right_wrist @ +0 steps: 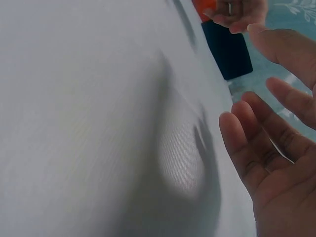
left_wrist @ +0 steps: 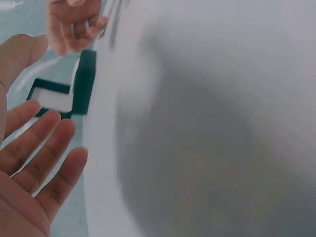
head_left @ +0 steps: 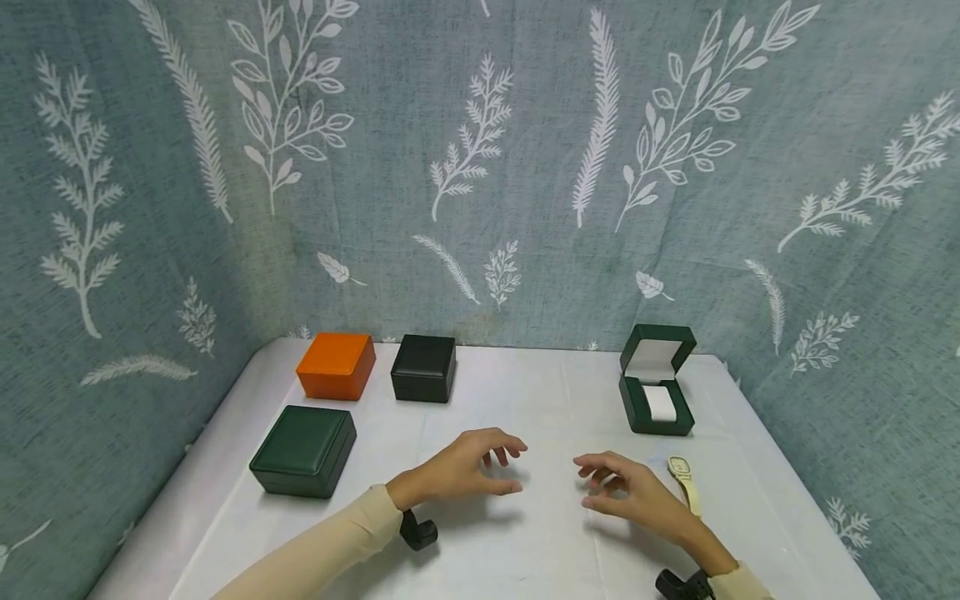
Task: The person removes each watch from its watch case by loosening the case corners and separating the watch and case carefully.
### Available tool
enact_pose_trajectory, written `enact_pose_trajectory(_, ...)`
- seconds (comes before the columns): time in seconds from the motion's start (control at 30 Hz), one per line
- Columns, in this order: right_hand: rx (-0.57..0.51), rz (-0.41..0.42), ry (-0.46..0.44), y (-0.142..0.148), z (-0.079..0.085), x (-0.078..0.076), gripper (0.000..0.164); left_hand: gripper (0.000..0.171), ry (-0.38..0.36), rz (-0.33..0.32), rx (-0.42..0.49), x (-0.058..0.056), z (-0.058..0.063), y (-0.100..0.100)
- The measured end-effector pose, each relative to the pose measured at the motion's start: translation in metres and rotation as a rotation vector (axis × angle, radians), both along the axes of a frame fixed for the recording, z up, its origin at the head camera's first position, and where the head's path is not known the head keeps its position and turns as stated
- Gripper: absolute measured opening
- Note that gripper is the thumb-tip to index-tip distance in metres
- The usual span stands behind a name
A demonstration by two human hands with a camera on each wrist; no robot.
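Note:
Over the middle of the white table, my left hand [head_left: 468, 465] hovers with loosely bent fingers and thumb apart, holding nothing. My right hand [head_left: 626, 490] faces it across a gap, its fingers likewise relaxed around empty air. Just to the right of that hand lies a wristwatch [head_left: 681, 477] with a pale gold band, partly hidden by the hand. Behind it stands a dark green watch box [head_left: 651, 410], lid raised, with a white cushion [head_left: 660, 403] inside. In the left wrist view the green box [left_wrist: 85, 81] appears beyond my fingertips.
At the left a closed green box [head_left: 303, 450] sits nearest. Farther back are a closed orange box [head_left: 336, 365] and a closed black box [head_left: 423, 367]. Leaf-patterned blue-green cloth [head_left: 480, 167] walls in the white table [head_left: 525, 383] at the back and sides.

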State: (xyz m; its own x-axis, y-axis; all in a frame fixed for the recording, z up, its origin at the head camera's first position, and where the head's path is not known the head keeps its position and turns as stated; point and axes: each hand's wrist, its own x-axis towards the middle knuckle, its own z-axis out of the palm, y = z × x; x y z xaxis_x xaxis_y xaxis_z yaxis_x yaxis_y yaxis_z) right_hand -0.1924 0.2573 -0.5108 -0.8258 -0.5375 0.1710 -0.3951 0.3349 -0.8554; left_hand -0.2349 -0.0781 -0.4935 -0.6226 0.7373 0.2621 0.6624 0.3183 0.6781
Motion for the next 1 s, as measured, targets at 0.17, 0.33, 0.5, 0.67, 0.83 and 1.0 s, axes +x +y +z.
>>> enact_pose_trajectory(0.17, -0.001, -0.013, 0.019, -0.010, 0.003, -0.003, 0.053, 0.052, 0.016, 0.068, 0.010, -0.005, 0.010, -0.016)
enact_pose_trajectory(0.33, -0.005, -0.023, 0.028, -0.027, 0.008, -0.007, 0.055, 0.049, 0.042, 0.155, 0.035, -0.011, 0.022, -0.038)
enact_pose_trajectory(0.5, -0.022, -0.018, 0.050, -0.050, 0.012, -0.011, 0.055, 0.049, 0.078, 0.229, 0.075, -0.012, 0.037, -0.067)
enact_pose_trajectory(0.67, -0.048, -0.015, 0.066, -0.075, 0.014, -0.015, 0.056, 0.049, 0.093, 0.303, 0.103, -0.009, 0.052, -0.100)
enact_pose_trajectory(0.83, -0.036, -0.015, 0.054, -0.102, 0.015, -0.018, 0.056, 0.050, 0.080, 0.373, 0.114, -0.002, 0.065, -0.136)
enact_pose_trajectory(1.0, -0.021, 0.002, 0.041, -0.131, 0.016, -0.020, 0.054, 0.048, 0.090, 0.505, 0.082, 0.006, 0.068, -0.176)
